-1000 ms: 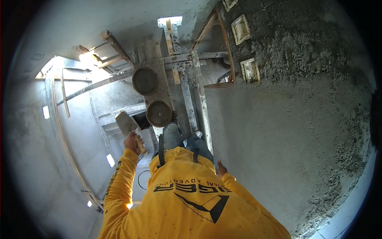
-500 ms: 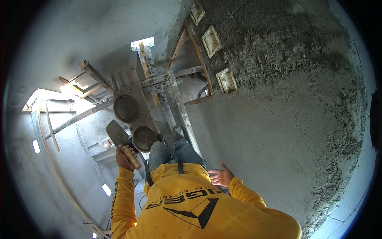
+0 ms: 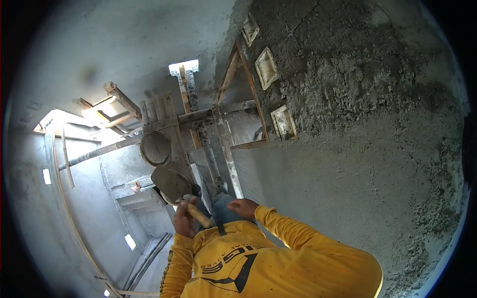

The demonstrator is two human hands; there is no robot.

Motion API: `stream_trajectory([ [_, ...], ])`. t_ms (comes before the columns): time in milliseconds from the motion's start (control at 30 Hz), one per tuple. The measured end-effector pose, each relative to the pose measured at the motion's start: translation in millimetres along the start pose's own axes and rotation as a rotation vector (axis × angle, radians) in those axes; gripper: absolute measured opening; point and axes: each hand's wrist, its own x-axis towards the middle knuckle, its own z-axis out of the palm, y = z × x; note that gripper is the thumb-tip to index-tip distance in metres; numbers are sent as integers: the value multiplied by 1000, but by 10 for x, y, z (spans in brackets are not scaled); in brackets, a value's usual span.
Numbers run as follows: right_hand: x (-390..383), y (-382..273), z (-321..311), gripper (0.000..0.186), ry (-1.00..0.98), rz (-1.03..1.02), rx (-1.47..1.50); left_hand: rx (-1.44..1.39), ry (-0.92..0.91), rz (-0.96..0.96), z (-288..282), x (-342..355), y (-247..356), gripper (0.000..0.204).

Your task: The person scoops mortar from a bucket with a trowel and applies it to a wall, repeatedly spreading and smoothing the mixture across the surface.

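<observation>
My left hand (image 3: 185, 221) is closed round the wooden handle (image 3: 200, 216) of a plastering trowel. The trowel's broad grey blade (image 3: 170, 183) lies over the nearer bucket, hiding most of it. Just beyond, a round bucket (image 3: 155, 148) of grey mortar stands on the planks. My right hand (image 3: 243, 207) is in front of my thighs, its fingers curled in; whatever they may hold is hidden. To its right rises the plastered wall (image 3: 318, 198), smooth low down and rough and darker above.
Wooden scaffold planks and poles (image 3: 196, 116) run below and ahead of me. Several framed vent openings (image 3: 283, 122) are set in the right wall, beside a triangular wooden frame (image 3: 263, 116). A bright opening (image 3: 64, 119) lies far left; long poles (image 3: 149, 260) are lower down.
My left hand has moved right with the trowel, bringing its blade over the nearer bucket. My right hand has swung from the wall side to my thighs, its spread fingers now curled.
</observation>
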Motion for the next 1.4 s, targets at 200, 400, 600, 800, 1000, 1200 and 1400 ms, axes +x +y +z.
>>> stream_trajectory([
  [200, -132, -962, -320, 38, -51, -317, 295, -73, -284, -102, 745, -158, -235, 43],
  [400, 242, -392, -824, 45, 505, -194, 43, 399, -170, 160, 721, -24, -199, 63],
  [600, 721, 72, -2385, 58, 900, 181, -143, 291, 64, 70, -739, 129, -274, 60],
  [800, 809, 584, -3169, 43, 1049, 338, -198, 276, 348, 6, -1625, -123, 2, 57],
  [1000, -6, -84, -2423, 43, 1158, 236, 567, 311, 435, -2, -2307, 166, -213, 51],
  [1200, 269, 602, -1905, 49, 1432, 172, 21, 393, 483, 9, -2975, 374, -650, 51],
  [1400, 679, 832, -2514, 50, 1388, 220, 104, 367, 518, -99, -2864, 235, -921, 54],
])
